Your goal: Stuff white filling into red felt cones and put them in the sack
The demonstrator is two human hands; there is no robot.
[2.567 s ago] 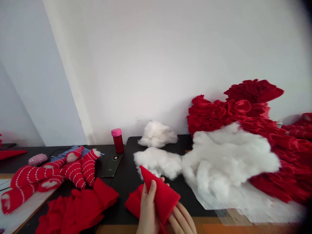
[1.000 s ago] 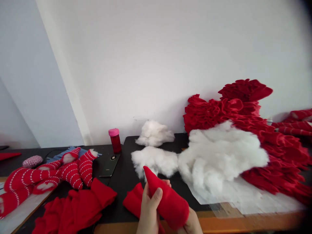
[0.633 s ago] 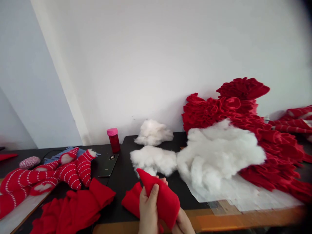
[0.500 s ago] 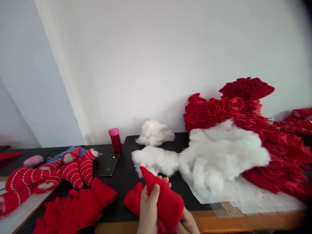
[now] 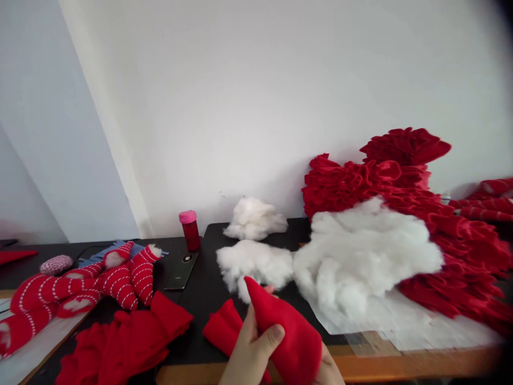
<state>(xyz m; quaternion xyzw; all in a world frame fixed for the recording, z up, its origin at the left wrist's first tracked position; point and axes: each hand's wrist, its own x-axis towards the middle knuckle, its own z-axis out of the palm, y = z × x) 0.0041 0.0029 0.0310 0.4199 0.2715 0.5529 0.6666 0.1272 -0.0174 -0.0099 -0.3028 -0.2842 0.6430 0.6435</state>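
Observation:
A pointed red fabric piece (image 5: 294, 339) is held near the table's front edge, its tip up and to the left. My left hand (image 5: 254, 342) grips it from the left, thumb across its front. My right hand (image 5: 329, 369) is at its lower right, mostly behind or inside the cloth, with its fingers hidden. Another folded red cloth (image 5: 224, 326) lies just left of my left hand. Beyond the tip is a tuft of white stuffing (image 5: 254, 262), with a second tuft (image 5: 254, 219) behind it.
A large heap of white stuffing (image 5: 364, 256) and piled red fabric (image 5: 460, 240) fill the right. On the left are red cloths (image 5: 120, 342), striped stuffed pieces (image 5: 48, 291), a phone (image 5: 180, 272) and a red jar (image 5: 190, 232) with a pink lid. A wall (image 5: 240, 107) stands behind.
The held red piece and both hands have shifted slightly right. My left thumb has slid lower on the cloth, and the piece looks wider.

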